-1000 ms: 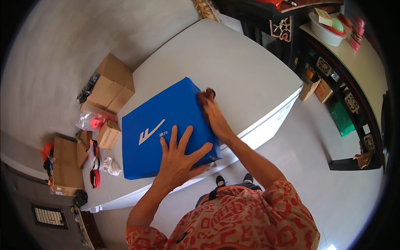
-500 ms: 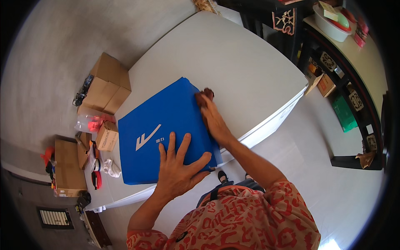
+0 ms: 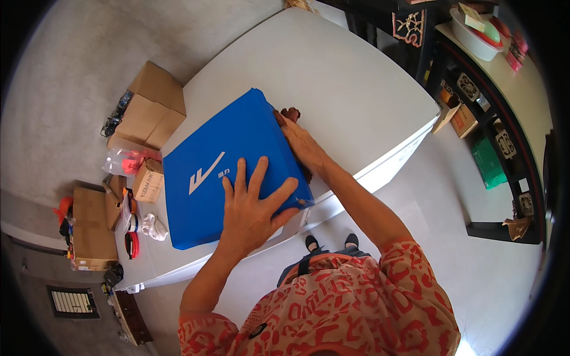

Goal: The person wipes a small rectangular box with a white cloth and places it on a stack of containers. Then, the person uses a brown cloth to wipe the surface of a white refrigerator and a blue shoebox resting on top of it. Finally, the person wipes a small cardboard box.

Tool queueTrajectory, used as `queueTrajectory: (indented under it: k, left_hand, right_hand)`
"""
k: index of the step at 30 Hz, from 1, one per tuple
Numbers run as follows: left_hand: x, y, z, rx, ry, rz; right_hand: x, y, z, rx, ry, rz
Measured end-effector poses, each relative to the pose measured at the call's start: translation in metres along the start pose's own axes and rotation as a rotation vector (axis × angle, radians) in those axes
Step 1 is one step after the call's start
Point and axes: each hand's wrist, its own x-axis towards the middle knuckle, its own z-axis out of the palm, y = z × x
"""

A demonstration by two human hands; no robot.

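A large blue shoebox (image 3: 219, 160) with a white mark on its lid lies flat on the white tabletop (image 3: 332, 83). Fingers spread, my left hand (image 3: 252, 207) rests on the lid near its front right corner. My right hand (image 3: 301, 144) is at the box's right side, pressing a bunched reddish-brown cloth (image 3: 291, 114) against it. Part of the cloth pokes out past the fingertips; the rest is hidden under the palm. The near right corner of the box looks scuffed.
Left of the shoebox are a small carton (image 3: 148, 181), a white crumpled cloth (image 3: 155, 226), rolls of tape (image 3: 132, 243) and a clear bag (image 3: 127, 160). A tall cardboard box (image 3: 151, 107) stands by the wall. A dark shelf unit (image 3: 504, 130) is on the right.
My right hand and the cloth have slid a little farther along the box's right side. The box sits slightly higher and more to the left in the picture, my left hand still on it.
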Motion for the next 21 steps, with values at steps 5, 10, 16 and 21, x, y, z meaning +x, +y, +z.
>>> queueTrajectory:
  k: [5, 10, 16, 21]
  left_hand:
    - [0.001, 0.001, 0.004, 0.017, 0.030, 0.005]
    - [-0.001, -0.003, 0.010, -0.013, 0.060, 0.026]
    - [-0.002, 0.002, 0.004, 0.023, 0.037, -0.010]
    - [-0.006, 0.003, 0.005, 0.019, 0.049, -0.019]
  right_hand:
    - [-0.057, 0.027, 0.008, -0.021, 0.019, -0.088]
    - [-0.108, 0.027, 0.023, -0.022, 0.096, -0.021]
    - [-0.163, 0.047, 0.025, -0.162, 0.259, -0.162]
    - [-0.156, -0.003, 0.003, 0.029, 0.386, -0.284]
